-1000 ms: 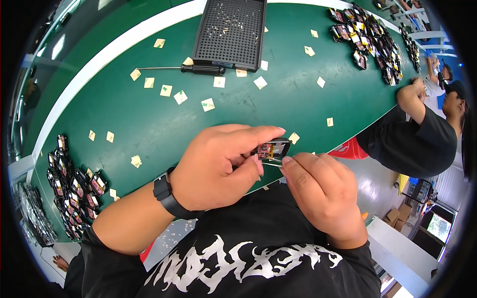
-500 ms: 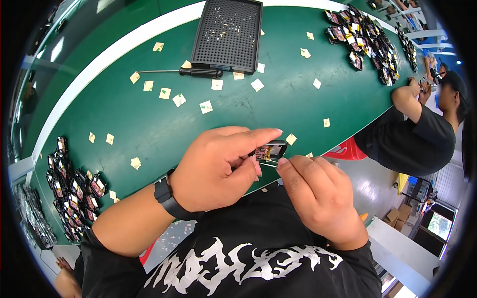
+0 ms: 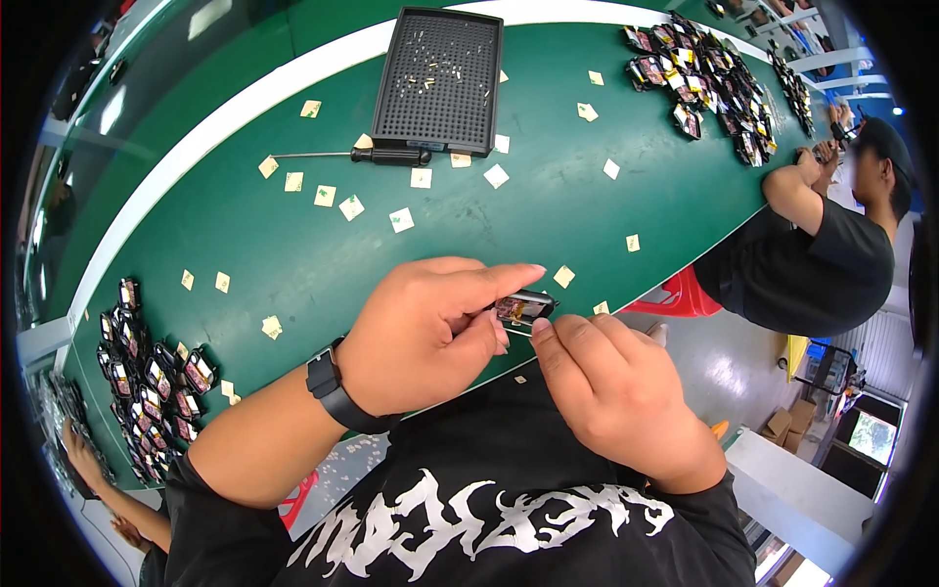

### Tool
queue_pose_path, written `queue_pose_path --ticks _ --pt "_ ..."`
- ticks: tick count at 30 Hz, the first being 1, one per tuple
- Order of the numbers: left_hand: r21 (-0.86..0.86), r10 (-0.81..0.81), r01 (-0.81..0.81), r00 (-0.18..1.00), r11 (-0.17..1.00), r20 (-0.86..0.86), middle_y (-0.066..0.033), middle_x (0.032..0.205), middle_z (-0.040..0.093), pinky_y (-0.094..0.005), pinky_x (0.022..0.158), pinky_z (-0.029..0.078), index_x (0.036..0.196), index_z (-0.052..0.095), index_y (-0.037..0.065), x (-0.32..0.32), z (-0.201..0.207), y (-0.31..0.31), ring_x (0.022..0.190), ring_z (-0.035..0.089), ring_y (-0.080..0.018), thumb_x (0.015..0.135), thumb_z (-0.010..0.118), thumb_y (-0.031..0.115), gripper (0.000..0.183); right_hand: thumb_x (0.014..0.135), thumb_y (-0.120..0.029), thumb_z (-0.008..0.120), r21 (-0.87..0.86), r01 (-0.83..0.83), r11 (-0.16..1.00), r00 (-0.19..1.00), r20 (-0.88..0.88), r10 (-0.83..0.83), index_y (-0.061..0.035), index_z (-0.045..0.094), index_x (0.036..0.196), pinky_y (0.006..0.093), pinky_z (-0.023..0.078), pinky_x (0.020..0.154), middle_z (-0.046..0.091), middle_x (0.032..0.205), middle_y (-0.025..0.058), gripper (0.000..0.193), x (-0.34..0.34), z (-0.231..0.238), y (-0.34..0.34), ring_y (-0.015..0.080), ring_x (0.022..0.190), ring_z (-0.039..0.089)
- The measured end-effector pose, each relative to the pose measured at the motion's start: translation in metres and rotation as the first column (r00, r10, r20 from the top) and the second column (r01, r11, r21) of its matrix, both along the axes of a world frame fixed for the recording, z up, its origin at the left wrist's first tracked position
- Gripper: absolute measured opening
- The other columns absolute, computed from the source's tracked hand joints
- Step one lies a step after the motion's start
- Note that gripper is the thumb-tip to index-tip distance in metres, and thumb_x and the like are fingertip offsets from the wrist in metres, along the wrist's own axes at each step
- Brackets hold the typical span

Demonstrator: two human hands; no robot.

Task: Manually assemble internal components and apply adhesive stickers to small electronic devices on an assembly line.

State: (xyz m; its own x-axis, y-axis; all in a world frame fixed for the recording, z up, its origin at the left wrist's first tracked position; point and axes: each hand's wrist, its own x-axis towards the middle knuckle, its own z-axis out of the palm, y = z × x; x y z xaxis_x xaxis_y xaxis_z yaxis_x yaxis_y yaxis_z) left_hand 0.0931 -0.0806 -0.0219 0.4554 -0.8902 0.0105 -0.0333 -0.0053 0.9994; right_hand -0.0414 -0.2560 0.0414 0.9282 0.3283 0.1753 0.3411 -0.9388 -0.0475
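My left hand [image 3: 416,328] is closed round a small black device housing [image 3: 528,306], whose open side shows a circuit board with reddish and yellowish parts. Its index finger stretches along the far edge of the housing. In a pinch, my right hand [image 3: 616,391] grips a thin metal tool [image 3: 519,332], perhaps tweezers, and its tip reaches to the near side of the housing beside my left thumb. The tip's exact contact is hidden by my fingers. Both hands are just above the near edge of the green table [image 3: 469,230].
A black perforated tray [image 3: 406,122] holding tiny metal pieces stands at the back, a screwdriver [image 3: 391,157] before it. Small pale paper squares [image 3: 402,219] lie scattered. Piles of similar devices sit left [image 3: 152,401] and far right [image 3: 685,78]. A co-worker [image 3: 812,235] sits at right.
The housing has tilted slightly, and my right hand has shifted a little left with the tool. At the far left, another person's arm now reaches toward the table. The whole view has shifted slightly.
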Motion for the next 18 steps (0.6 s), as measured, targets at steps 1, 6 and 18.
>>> queue_pose_path --ticks 1,6,18 --pt "0.010 -0.010 0.010 1.000 1.000 0.005 -0.0102 0.096 0.066 -0.0245 0.072 0.058 0.135 0.064 0.001 0.000 0.001 0.000 0.078 0.071 -0.0125 0.085 0.053 -0.015 0.053 0.074 -0.006 0.068 0.006 -0.001 1.000 1.000 -0.013 0.001 0.0078 0.067 0.101 0.0275 0.051 0.057 0.061 0.089 0.0101 0.031 -0.001 0.000 0.000 0.0187 0.072 0.060" --pt "0.035 0.038 -0.036 0.997 0.999 -0.064 -0.0082 0.094 0.065 -0.0249 0.070 0.058 0.134 0.064 -0.001 -0.005 0.006 -0.003 0.077 0.070 -0.0115 0.088 0.054 -0.015 0.049 0.074 -0.007 0.069 0.094 0.017 0.995 1.000 0.012 -0.018 0.0042 0.068 0.103 0.0298 0.051 0.061 0.062 0.092 0.0087 0.031 -0.008 0.005 -0.015 0.0191 0.073 0.061" --pt "0.202 0.156 -0.116 0.969 0.972 -0.192 -0.0052 0.092 0.069 -0.0233 0.062 0.055 0.124 0.066 -0.005 -0.018 0.023 -0.003 0.071 0.064 -0.0077 0.098 0.059 -0.004 0.026 0.088 -0.020 0.077 0.429 0.610 0.666 0.689 0.127 -0.714 -0.0001 0.067 0.113 0.0429 0.055 0.082 0.066 0.102 0.0211 0.033 0.028 -0.031 -0.149 0.0385 0.095 0.067"
